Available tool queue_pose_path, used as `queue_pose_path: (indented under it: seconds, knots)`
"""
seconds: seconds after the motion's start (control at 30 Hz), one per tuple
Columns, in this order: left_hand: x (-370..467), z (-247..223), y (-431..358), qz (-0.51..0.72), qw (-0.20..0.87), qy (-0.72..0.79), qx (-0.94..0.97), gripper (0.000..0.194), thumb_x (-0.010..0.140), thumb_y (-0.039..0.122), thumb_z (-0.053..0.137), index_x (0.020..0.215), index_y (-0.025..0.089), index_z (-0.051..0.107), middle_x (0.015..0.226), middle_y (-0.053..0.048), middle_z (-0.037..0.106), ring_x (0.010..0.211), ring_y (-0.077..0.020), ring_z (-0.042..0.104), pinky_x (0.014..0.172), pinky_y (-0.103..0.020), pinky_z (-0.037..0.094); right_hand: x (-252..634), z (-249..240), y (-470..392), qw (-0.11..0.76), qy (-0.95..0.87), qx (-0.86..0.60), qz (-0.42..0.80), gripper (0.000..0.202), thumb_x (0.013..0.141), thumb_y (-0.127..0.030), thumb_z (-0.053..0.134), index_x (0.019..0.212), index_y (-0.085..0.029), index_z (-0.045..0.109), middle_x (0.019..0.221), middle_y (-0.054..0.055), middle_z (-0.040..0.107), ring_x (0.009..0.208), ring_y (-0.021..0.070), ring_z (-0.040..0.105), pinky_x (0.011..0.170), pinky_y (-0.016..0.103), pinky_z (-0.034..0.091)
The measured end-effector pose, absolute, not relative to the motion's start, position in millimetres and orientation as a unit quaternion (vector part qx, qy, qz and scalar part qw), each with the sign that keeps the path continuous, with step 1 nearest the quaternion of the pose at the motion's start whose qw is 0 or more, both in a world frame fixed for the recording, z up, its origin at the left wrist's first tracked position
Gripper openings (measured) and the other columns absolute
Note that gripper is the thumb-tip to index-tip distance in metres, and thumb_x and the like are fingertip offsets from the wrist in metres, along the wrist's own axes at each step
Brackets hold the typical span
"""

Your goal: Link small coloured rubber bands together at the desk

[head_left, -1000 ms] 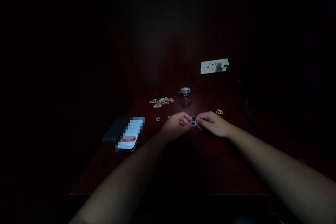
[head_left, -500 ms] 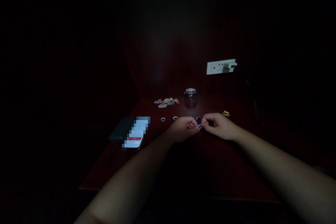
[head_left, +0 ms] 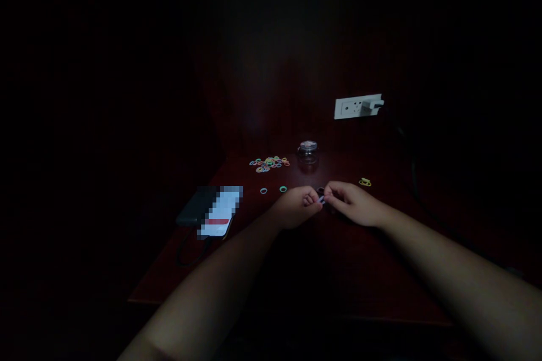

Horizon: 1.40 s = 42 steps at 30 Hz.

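Above the dark table (head_left: 339, 271), both hands (head_left: 324, 206) meet fingertip to fingertip, grips pinching a small band (head_left: 321, 199) (pale purple).

Jar (head_left: 307, 153) right of the loose bands (head_left: 270, 164)

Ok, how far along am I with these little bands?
Possibly done: the light blue band and green band, lying apart. In hand: a lilac band between left hand and right hand. Probably left: the multicoloured pile near the lidded jar.
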State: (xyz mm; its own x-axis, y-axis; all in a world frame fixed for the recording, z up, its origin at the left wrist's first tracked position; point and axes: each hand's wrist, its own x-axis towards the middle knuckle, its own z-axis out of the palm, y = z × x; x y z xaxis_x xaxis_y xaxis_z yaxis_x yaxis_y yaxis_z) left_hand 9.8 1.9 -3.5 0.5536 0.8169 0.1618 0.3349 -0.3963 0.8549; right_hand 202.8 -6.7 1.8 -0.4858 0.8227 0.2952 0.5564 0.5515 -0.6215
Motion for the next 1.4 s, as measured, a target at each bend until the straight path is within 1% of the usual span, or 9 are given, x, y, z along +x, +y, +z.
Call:
queue_pose_path:
  seconds: [0.17,0.3,0.5,0.73,1.0,1.13,1.2,1.3,1.4]
  knots:
    - [10,-5,3,0.314,0.393,0.361,0.785,0.016,0.075,0.028,0.059,0.079,0.013,0.054,0.067,0.002,0.052,0.059,-0.0065,0.045,0.053,-0.018,0.036,202,1,-8,0.291,-0.828,-0.399,0.266,0.015,0.084,-0.031,0.049,0.08,-0.017,0.051,0.065,-0.001,0.052,0.058,0.0105,0.045,0.054,0.022,0.035]
    - [11,-5,3,0.316,0.396,0.364,0.781,0.016,0.075,0.028,0.059,0.078,0.013,0.054,0.067,0.002,0.053,0.058,-0.0067,0.045,0.054,-0.019,0.037,201,1,-8,0.288,-0.833,-0.381,0.28,0.014,0.081,-0.03,0.053,0.078,-0.016,0.052,0.065,-0.002,0.049,0.058,0.0097,0.042,0.053,0.021,0.034]
    - [10,-5,3,0.315,0.397,0.363,0.782,0.016,0.075,0.028,0.059,0.079,0.014,0.055,0.068,0.002,0.053,0.059,-0.007,0.046,0.054,-0.019,0.038,202,2,-8,0.31,-0.825,-0.379,0.282,0.014,0.079,-0.029,0.054,0.075,-0.016,0.051,0.064,-0.002,0.048,0.058,0.0098,0.042,0.054,0.022,0.034]
    - [9,-4,3,0.305,0.399,0.358,0.787,0.018,0.075,0.031,0.059,0.079,0.013,0.056,0.068,0.001,0.053,0.06,-0.0075,0.046,0.054,-0.019,0.037,201,2,-9,0.294,-0.83,-0.37,0.297,0.013,0.074,-0.023,0.054,0.067,-0.017,0.045,0.062,-0.003,0.045,0.057,0.009,0.039,0.052,0.021,0.031]
    - [8,-4,4,0.282,0.413,0.341,0.796,0.021,0.076,0.033,0.059,0.08,0.013,0.056,0.069,0.001,0.053,0.061,-0.0078,0.046,0.055,-0.019,0.037,201,-1,-6,0.281,-0.835,-0.374,0.29,0.013,0.069,-0.017,0.051,0.064,-0.019,0.038,0.06,-0.005,0.04,0.054,0.0078,0.034,0.051,0.02,0.027]
    - [10,-6,5,0.275,0.41,0.338,0.801,0.021,0.075,0.033,0.06,0.079,0.013,0.056,0.068,0.001,0.053,0.061,-0.0079,0.046,0.057,-0.02,0.037,198,-3,-4,0.265,-0.842,-0.368,0.29,0.015,0.068,-0.017,0.05,0.061,-0.019,0.036,0.058,-0.006,0.038,0.054,0.0077,0.033,0.05,0.02,0.026]
    - [10,-7,6,0.276,0.422,0.33,0.798,0.021,0.075,0.033,0.061,0.078,0.013,0.056,0.067,0.002,0.052,0.061,-0.0077,0.046,0.056,-0.019,0.036,197,-5,-2,0.266,-0.837,-0.369,0.304,0.017,0.067,-0.018,0.05,0.06,-0.019,0.035,0.057,-0.006,0.037,0.053,0.0072,0.032,0.049,0.02,0.026]
    - [11,-10,9,0.284,0.436,0.33,0.788,0.02,0.075,0.032,0.061,0.078,0.013,0.055,0.066,0.002,0.053,0.059,-0.0075,0.046,0.055,-0.019,0.035,195,-9,2,0.277,-0.82,-0.379,0.328,0.018,0.067,-0.02,0.054,0.059,-0.018,0.037,0.056,-0.007,0.039,0.052,0.0064,0.034,0.049,0.019,0.027]
    - [11,-12,11,0.302,0.454,0.323,0.773,0.017,0.077,0.03,0.058,0.077,0.013,0.054,0.073,-0.001,0.06,0.067,-0.0097,0.053,0.063,-0.021,0.039,192,-13,7,0.292,-0.774,-0.398,0.396,0.016,0.066,-0.021,0.054,0.062,-0.019,0.038,0.049,-0.008,0.042,0.044,0.0059,0.037,0.044,0.018,0.026]
